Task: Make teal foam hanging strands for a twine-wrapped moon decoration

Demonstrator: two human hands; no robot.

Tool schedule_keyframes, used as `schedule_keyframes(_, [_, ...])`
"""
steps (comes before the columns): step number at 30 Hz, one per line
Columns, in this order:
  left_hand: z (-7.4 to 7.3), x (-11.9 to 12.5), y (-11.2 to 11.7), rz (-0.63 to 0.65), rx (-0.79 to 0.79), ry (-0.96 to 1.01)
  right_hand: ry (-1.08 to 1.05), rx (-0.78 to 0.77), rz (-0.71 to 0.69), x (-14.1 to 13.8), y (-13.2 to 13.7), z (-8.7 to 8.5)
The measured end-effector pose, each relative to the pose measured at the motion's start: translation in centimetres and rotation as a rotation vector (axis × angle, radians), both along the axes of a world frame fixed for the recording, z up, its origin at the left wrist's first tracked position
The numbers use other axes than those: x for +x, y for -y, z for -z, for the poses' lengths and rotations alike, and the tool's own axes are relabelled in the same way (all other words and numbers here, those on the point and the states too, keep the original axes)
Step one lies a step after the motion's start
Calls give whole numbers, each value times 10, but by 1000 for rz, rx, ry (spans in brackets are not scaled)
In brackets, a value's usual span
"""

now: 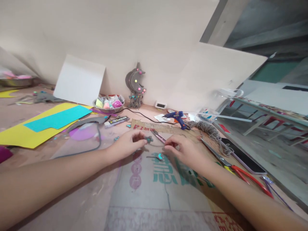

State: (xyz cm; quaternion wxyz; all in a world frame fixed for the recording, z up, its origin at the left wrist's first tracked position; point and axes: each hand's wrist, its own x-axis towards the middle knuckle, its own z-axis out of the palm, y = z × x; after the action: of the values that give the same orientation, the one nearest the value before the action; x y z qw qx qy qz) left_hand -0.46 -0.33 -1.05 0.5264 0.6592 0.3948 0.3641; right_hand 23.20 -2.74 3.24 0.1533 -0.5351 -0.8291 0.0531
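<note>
My left hand (131, 143) pinches a small grey-and-teal craft piece (148, 139) just above the printed sack (154, 189) that covers the table. My right hand (185, 149) is closed around the lower end of a thin pink-and-grey pen-like tool (158, 136), whose tip points toward that piece. A second small teal heart piece (159, 156) lies on the sack between my hands. A thin wire or thread seems to run between the two hands.
A blue glue gun (177, 118) lies behind my hands, with a coil of grey twine (211, 131) to its right. Red-handled scissors (240, 171) and a phone (243, 157) lie at right. Yellow and teal sheets (48, 123), a bowl of coloured clay (108, 104) and a grey moon ornament (136, 84) stand at left and back.
</note>
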Motion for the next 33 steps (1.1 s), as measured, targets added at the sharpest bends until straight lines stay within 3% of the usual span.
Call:
schedule_keyframes(7, [-10,0,5,-4,60,-62,-82,-38,-188,-19,14,18])
schedule_keyframes(12, [-7,0,6,24,26,-62,-140,-20,-283,-24,14,26])
schedule_keyframes(18, [-7,-1,6,28,43,-87,-185,-40,-239,-23,20,25])
schedule_keyframes(25, [-8,-1,3,10,88,-111,-179,-73,-382,-23,23,20])
schedule_keyframes(33, [-4,-1,3,44,-2,-40,-161,-61,-434,-21,21,25])
